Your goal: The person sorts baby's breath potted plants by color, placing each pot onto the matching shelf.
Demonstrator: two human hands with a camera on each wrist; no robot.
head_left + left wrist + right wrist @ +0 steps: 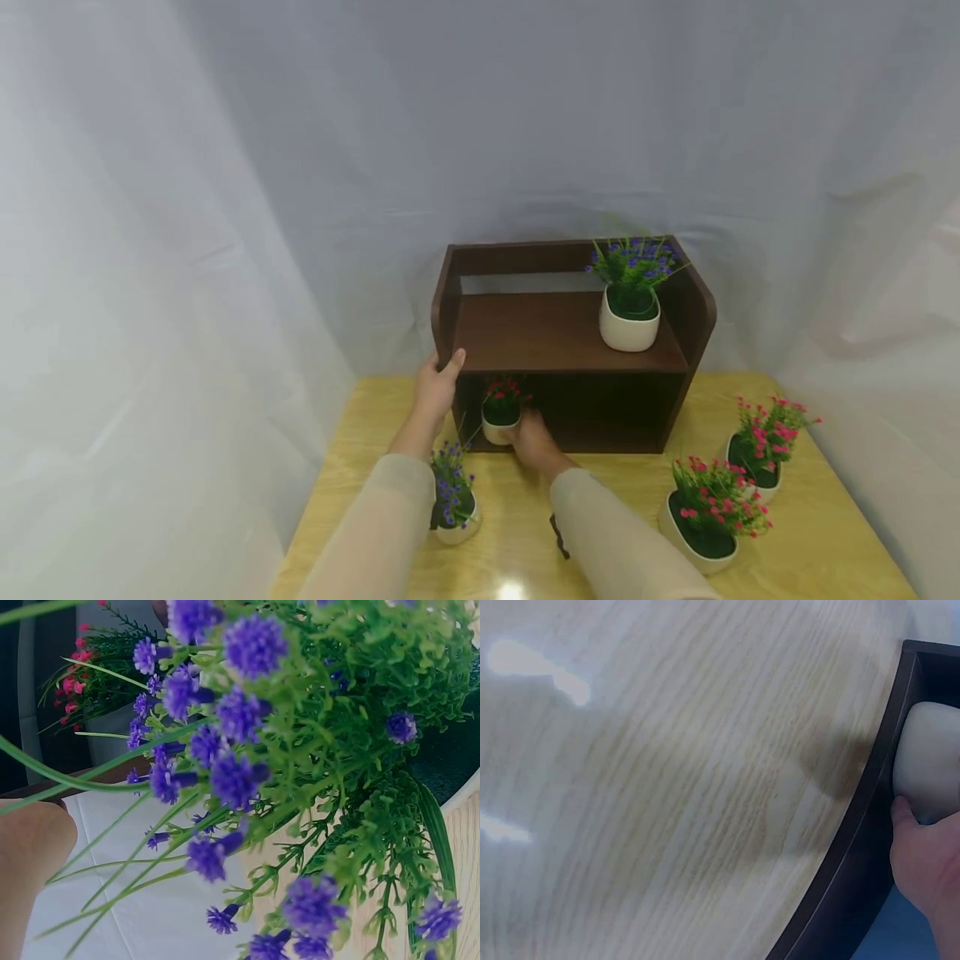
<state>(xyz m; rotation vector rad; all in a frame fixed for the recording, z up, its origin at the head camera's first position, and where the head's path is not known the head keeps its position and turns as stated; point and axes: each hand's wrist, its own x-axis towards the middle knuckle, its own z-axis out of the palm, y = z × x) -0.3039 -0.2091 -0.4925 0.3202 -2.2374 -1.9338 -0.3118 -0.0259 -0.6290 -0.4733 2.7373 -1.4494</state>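
Note:
A dark brown two-tier shelf (525, 333) stands on the wooden table. My left hand (435, 387) grips its left side panel, the thumb lying at the front edge of the upper board. Inside the lower compartment, toward the left, is a potted plant with red flowers (501, 428) in a white pot. My right hand (534, 439) holds this pot from its right side; in the right wrist view the thumb rests against the white pot (930, 761), just behind the shelf's bottom front edge (855, 817). Its other fingers are mostly hidden.
A purple-flowered plant (457, 508) stands under my left forearm and fills the left wrist view. Another purple-flowered plant (630, 321) sits on the upper board at right. Two pink-flowered plants, one nearer (701, 533) and one farther (761, 467), stand at the table's right. Pale curtains hang around.

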